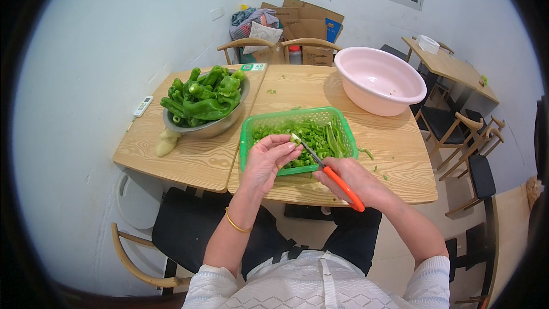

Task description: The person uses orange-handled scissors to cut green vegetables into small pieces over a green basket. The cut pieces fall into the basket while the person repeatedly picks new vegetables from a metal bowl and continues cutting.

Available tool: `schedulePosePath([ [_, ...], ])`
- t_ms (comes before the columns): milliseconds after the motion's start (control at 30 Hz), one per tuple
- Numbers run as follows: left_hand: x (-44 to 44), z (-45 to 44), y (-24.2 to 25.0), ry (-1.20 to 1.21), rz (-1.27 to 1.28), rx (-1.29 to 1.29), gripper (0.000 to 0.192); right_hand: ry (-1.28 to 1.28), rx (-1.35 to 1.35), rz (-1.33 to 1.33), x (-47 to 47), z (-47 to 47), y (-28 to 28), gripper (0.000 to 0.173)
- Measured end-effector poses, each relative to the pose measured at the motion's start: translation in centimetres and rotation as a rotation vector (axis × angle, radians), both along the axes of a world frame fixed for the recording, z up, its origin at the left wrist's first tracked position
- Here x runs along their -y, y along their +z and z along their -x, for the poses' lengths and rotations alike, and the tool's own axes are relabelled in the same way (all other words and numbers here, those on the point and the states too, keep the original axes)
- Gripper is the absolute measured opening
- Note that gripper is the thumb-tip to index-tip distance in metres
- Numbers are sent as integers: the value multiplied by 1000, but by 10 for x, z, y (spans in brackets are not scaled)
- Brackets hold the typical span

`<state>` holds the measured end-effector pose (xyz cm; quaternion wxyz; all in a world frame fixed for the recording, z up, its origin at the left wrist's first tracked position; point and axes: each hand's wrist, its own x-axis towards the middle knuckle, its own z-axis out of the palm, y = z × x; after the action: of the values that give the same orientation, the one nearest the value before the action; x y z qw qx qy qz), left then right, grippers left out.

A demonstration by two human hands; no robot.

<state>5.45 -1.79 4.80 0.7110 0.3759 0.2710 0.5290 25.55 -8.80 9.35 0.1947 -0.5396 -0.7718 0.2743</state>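
My left hand (271, 159) pinches a small piece of green pepper (295, 139) between thumb and fingers, above the near left part of a green plastic basket (245, 146). My right hand (354, 180) grips a pair of scissors (343, 185) with orange handles, and the blade tips meet the pepper piece. Whether the blades are apart cannot be made out. Chopped green pepper (311, 131) covers the basket's floor, with longer split strips (336, 139) at its right side. To the left, a metal bowl (218, 128) is heaped with whole green peppers (210, 98).
A pink plastic basin (377, 73) stands at the table's far right. Left of the metal bowl lie a white remote control (143, 106) and pale gloves (168, 141). Pepper scraps (366, 152) dot the wooden tabletop (399, 176). A chair (184, 227) stands at my left.
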Motion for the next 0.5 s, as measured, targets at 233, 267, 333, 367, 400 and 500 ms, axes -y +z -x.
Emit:
schedulePosePath([
  [233,-1,-1,0,4,-1,4,13,7,141,-53,7,-6,4,32],
  [267,0,-2,0,-11,-10,-18,12,20,152,-78,7,-6,3,32],
  [333,1,-3,1,-27,-18,-53,11,15,151,-88,6,-5,1,31],
  [367,2,-4,1,-30,-17,-65,11,16,152,-96,6,-5,-1,31],
  [400,2,-4,1,-38,-19,-60,11,13,140,-110,5,-5,-2,32],
  [500,2,-2,0,-22,-14,-70,12,6,106,-169,4,-1,-7,32],
])
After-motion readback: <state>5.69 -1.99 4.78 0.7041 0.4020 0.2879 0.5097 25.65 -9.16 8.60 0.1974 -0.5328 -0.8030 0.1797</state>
